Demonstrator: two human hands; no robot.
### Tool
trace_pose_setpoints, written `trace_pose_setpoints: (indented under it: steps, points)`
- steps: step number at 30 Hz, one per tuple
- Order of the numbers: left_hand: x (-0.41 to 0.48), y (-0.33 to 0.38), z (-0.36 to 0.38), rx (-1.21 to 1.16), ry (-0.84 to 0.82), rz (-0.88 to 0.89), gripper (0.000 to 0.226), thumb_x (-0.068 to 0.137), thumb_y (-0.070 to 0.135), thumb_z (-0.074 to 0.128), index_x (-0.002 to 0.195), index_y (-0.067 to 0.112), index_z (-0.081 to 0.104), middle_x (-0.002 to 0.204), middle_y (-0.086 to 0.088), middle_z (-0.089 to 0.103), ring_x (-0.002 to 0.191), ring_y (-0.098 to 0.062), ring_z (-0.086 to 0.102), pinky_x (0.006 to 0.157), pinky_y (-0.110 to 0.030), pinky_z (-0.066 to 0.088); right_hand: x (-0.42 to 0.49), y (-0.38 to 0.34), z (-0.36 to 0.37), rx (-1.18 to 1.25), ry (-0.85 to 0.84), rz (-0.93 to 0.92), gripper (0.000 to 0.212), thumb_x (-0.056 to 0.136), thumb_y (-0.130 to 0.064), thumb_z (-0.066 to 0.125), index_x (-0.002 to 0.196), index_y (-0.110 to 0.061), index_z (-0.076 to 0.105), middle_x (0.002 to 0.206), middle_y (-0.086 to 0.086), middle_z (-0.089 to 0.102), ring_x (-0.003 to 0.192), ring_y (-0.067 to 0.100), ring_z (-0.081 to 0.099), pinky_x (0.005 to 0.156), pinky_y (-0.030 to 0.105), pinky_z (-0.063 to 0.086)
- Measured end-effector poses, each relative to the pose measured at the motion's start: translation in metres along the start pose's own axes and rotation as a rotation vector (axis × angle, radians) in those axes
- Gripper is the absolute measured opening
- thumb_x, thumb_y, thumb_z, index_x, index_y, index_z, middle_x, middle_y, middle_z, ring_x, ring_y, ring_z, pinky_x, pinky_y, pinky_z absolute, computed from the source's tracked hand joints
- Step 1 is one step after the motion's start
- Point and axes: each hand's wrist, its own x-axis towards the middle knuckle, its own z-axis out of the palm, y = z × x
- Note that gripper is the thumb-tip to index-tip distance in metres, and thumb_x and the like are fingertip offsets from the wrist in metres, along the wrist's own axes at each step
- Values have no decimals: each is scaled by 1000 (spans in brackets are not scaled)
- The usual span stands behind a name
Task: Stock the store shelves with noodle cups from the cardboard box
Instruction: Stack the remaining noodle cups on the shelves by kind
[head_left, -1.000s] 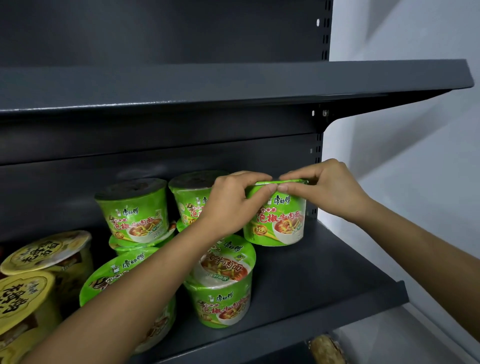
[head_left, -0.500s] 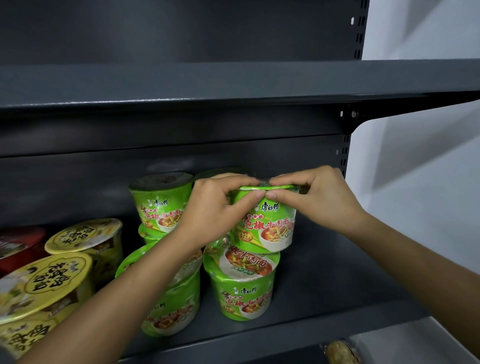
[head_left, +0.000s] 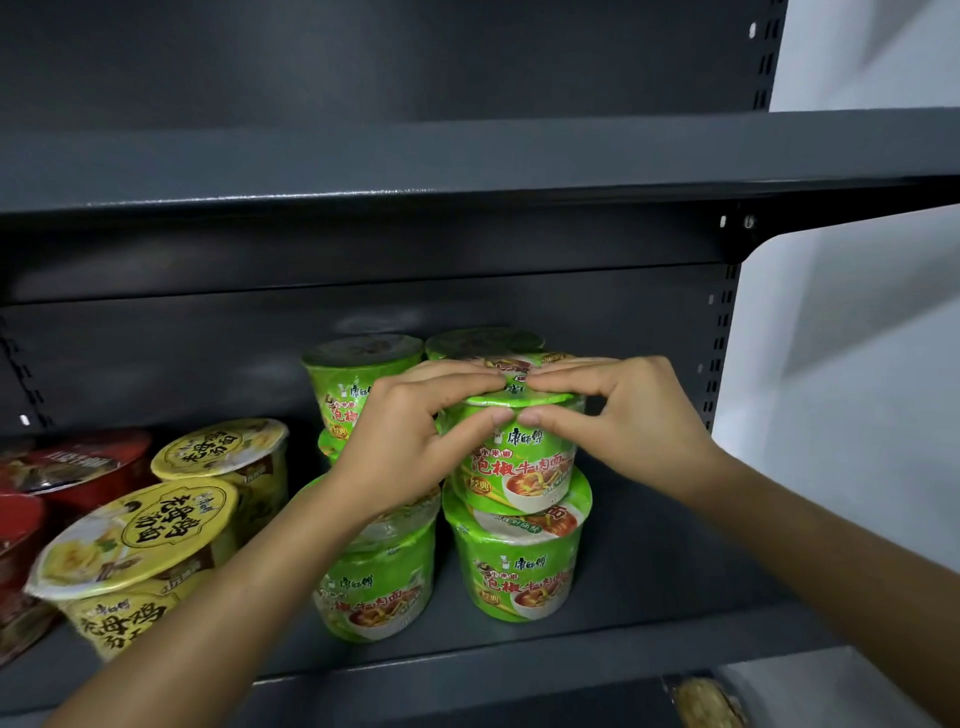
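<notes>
A green noodle cup (head_left: 524, 467) sits stacked on another green cup (head_left: 519, 566) at the front of the dark shelf (head_left: 649, 613). My left hand (head_left: 410, 441) and my right hand (head_left: 623, 421) both grip its rim, fingers over the lid and thumbs on the side. A further green cup (head_left: 382, 582) stands to the left under my left wrist. Two more green stacks (head_left: 348, 379) stand behind. The cardboard box is out of sight.
Yellow noodle cups (head_left: 140, 540) and red ones (head_left: 72, 467) fill the shelf's left part. An upper shelf (head_left: 467, 166) hangs close above. The shelf's right part holds nothing up to the upright (head_left: 719, 343). A white wall lies to the right.
Both hands carried the green cup leftward and toward me from the bare shelf area onto the front green cup. The view shifted left, showing more yellow and red cups.
</notes>
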Motion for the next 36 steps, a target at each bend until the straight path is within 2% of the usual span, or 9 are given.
trace_pose_setpoints:
  steps: [5,13,21,28,36]
  points:
    - [-8,-1,-2,4,4,35,38,85,40,61,109,13,71,111,5,67,107,-3,59,95,-14,44,-6,-1,6,-23,7,-51,40,67,-35,80,103,-19,74,105,-7,71,108,-5,56,99,14,42]
    - [-14,-1,0,-4,16,19,37,85,39,61,108,12,71,111,3,68,107,-4,60,95,-16,45,-9,0,8,-52,-1,-107,37,71,-31,79,105,-17,73,107,-4,71,112,-4,52,100,11,39]
    - [-14,-3,7,-43,43,-8,37,84,40,62,108,13,71,110,6,67,109,-4,58,97,-17,43,-9,5,6,-55,15,-122,35,72,-30,78,104,-16,74,105,-5,71,108,-2,56,98,13,42]
    - [-10,-3,15,-58,64,-43,37,84,41,62,108,16,71,108,7,68,109,-4,58,96,-21,45,-7,12,4,-52,22,-112,35,72,-32,77,104,-18,74,105,-5,71,108,-5,54,95,6,39]
    - [-12,-1,16,-54,76,-18,36,84,39,62,108,14,71,108,6,68,107,-2,58,95,-16,43,-7,16,4,-49,17,-121,35,72,-31,78,105,-19,73,106,-7,70,108,-2,58,99,16,43]
